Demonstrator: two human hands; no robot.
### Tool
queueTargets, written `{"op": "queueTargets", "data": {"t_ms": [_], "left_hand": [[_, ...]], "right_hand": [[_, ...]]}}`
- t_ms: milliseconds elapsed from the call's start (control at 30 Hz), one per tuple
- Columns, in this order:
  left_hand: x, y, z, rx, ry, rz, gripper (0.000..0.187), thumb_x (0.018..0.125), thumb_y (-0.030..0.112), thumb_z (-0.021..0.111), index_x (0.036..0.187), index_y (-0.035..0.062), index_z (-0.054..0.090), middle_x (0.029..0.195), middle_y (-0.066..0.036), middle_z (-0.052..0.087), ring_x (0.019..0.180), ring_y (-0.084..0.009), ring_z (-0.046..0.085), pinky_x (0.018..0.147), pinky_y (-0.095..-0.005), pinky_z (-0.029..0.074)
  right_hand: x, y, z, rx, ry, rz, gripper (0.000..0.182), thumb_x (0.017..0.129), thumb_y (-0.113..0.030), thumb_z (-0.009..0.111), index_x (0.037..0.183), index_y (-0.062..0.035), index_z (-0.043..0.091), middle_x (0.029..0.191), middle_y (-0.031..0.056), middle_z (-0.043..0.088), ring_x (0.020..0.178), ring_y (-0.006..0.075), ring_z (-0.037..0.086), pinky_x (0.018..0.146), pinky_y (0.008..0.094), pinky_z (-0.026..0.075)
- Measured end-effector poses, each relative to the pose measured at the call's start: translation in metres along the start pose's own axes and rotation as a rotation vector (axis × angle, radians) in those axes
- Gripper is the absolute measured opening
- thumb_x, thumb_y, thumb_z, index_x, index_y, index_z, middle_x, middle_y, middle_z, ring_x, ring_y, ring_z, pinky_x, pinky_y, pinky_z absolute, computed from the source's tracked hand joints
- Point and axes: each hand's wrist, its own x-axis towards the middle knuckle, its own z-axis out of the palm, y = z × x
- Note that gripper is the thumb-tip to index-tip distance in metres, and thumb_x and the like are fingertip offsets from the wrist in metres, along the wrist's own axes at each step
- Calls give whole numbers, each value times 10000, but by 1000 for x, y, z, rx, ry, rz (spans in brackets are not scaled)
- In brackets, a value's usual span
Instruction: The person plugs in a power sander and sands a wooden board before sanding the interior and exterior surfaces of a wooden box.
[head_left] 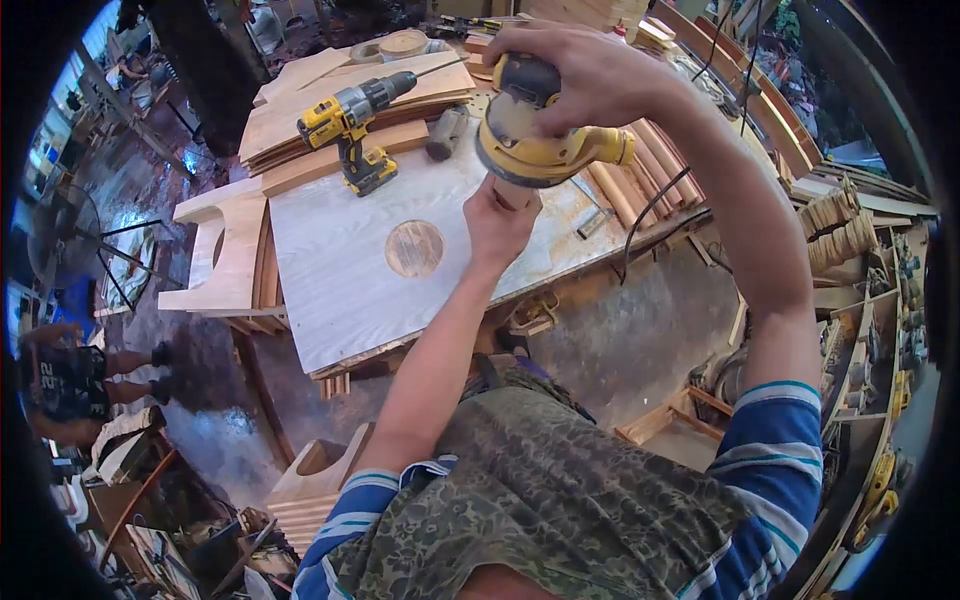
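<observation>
My right hand [595,75] is closed over the black top of a yellow orbital sander [545,155], above the workbench. Just beneath the sander's round pad, my left hand [500,228] grips a small light wooden piece [513,193]. The piece appears to touch the pad, though the sander hides its upper part. On the pale board [330,260] below lies a round wooden disc [415,248], to the left of my left hand. A yellow and black cordless drill [350,125] with a long bit stands further left.
Stacked wooden boards [290,110] lie behind the drill, near a grey cylindrical object [446,134]. Wooden rods [655,165] and a black cable [640,222] are at the bench's right. Cut-out wooden panels [225,245] project on the left. Another person [75,385] is at far left.
</observation>
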Motion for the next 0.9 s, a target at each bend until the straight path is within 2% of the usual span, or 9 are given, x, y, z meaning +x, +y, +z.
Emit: {"op": "queueTargets", "data": {"t_ms": [133, 200, 333, 400, 533, 667, 733, 800, 900], "left_hand": [[2, 9, -1, -5, 8, -67, 377, 789, 124, 800, 1122, -4, 679, 905, -155, 759, 832, -177, 738, 763, -326, 560], [1, 6, 1, -100, 11, 19, 371, 790, 134, 800, 1100, -24, 673, 865, -159, 748, 794, -173, 725, 745, -328, 559], [-1, -9, 5, -131, 18, 5, 385, 786, 136, 799, 1099, -42, 663, 848, -151, 743, 775, -168, 714, 744, -325, 559], [1, -11, 3, 46, -28, -15, 400, 783, 132, 796, 1120, -35, 662, 870, -141, 749, 784, -160, 714, 743, -320, 560], [0, 2, 1, -10, -10, -14, 397, 780, 125, 791, 1125, -25, 663, 897, -138, 755, 789, -168, 717, 745, -323, 563], [0, 6, 4, -33, 17, -42, 419, 777, 123, 793, 1148, -22, 663, 924, -157, 758, 821, -190, 733, 770, -335, 570], [0, 2, 4, -45, -26, -90, 447, 775, 122, 795, 1176, -23, 663, 942, -166, 760, 842, -197, 740, 782, -338, 572], [-1, -4, 4, -7, -22, -7, 468, 775, 122, 802, 1199, -17, 663, 965, -168, 765, 872, -212, 750, 798, -344, 573], [0, -6, 10, 42, 28, -25, 446, 766, 125, 815, 1167, -4, 671, 956, -157, 767, 868, -235, 754, 792, -350, 574]], "right_hand": [[6, 5, -3, -31, -60, 65, 751, 626, -238, 813, 1332, -172, 565, 1211, 135, 630, 1112, 345, 629, 987, 456, 508], [7, 4, -3, -76, -49, 47, 748, 626, -236, 814, 1328, -171, 565, 1216, 137, 629, 1115, 348, 627, 987, 459, 506], [4, -5, 2, -34, -9, -43, 746, 626, -236, 823, 1323, -177, 563, 1222, 144, 636, 1121, 359, 628, 999, 461, 502], [6, -6, 1, -28, -28, -4, 747, 627, -233, 823, 1325, -184, 562, 1221, 146, 640, 1122, 359, 629, 1000, 457, 505], [8, 8, -3, -11, -31, 83, 746, 632, -229, 818, 1331, -196, 558, 1215, 147, 645, 1123, 356, 631, 1003, 454, 511], [-4, 14, 6, -74, 49, -17, 755, 619, -229, 811, 1330, -201, 558, 1203, 147, 649, 1110, 353, 641, 986, 456, 521], [-6, -1, -3, -28, -11, 29, 765, 612, -232, 806, 1335, -201, 557, 1213, 154, 649, 1121, 358, 640, 981, 462, 521], [-8, -6, -3, -74, -20, 78, 768, 616, -235, 803, 1342, -203, 556, 1241, 161, 642, 1142, 366, 634, 992, 470, 514], [-7, 15, -4, -64, -10, 137, 758, 622, -229, 798, 1341, -211, 560, 1253, 153, 638, 1144, 370, 628, 987, 466, 513]]}}
